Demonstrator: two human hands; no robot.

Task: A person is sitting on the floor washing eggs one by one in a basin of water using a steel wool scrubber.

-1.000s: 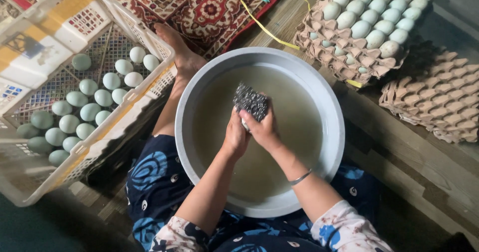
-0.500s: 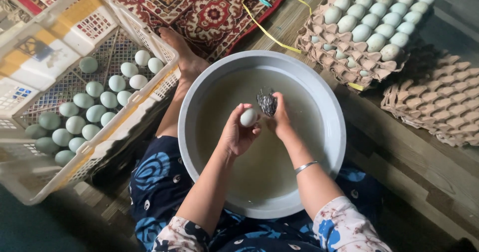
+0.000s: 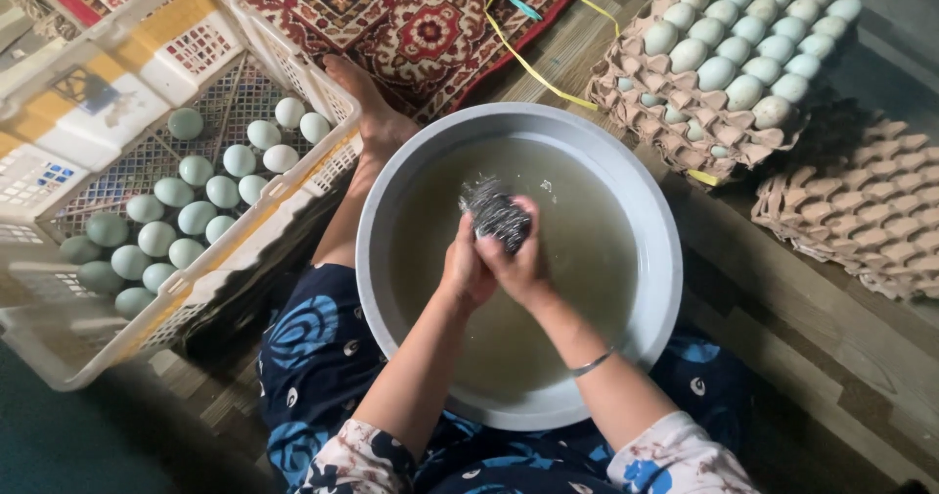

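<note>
- One grey basin [image 3: 657, 259] of murky water, one steel scourer [image 3: 494, 212], one white crate [image 3: 117, 93] left of the grip, two egg trays to its right.
- Right hand [image 3: 518, 259] clamps the scourer; left hand [image 3: 465, 271] is cupped beneath, contents hidden.
- Half a second ago the left hand's egg showed; now the scourer covers it.

A grey basin [image 3: 665, 259] with murky brown water is seen. Pale green eggs [image 3: 176, 220] are kept in a white and yellow crate [image 3: 293, 54]. A red patterned rug [image 3: 411, 15] is seen.
</note>
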